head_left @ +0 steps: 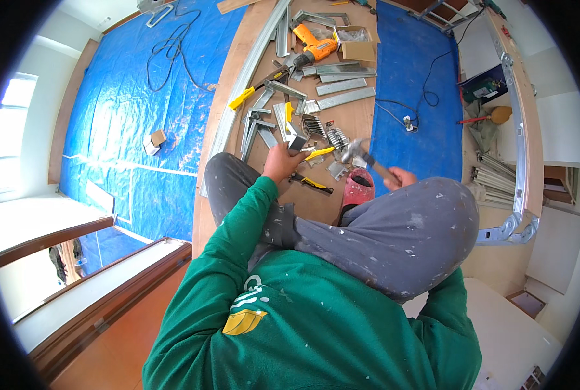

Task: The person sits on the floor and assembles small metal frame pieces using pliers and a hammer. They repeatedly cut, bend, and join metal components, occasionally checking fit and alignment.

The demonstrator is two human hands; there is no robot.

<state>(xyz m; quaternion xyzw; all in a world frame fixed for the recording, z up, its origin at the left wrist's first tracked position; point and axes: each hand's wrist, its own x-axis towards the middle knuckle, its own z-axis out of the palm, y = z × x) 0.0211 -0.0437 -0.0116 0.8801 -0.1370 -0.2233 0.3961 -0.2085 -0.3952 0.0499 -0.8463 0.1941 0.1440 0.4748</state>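
My right hand (402, 179) is closed around the handle of a claw hammer (355, 151), its head raised over the metal parts in front of me. My left hand (282, 162) grips a short grey metal piece (296, 143) that points up and away. Just right of that piece lies a yellow-handled tool (320, 153). A black and yellow utility knife (312, 184) rests nearer to my legs. Beyond my hands are a row of thin metal clips (313, 127) and a small square metal plate (337, 170). Below the hammer is a red shoe (358, 188).
An orange cordless drill (316, 47), metal channel offcuts (342, 86) and an open cardboard box (358, 49) lie farther up the brown board. Blue sheeting (140, 97) covers the floor on both sides. A folded ladder (521, 130) stands at the right. Dark cables (173, 49) trail over the sheeting.
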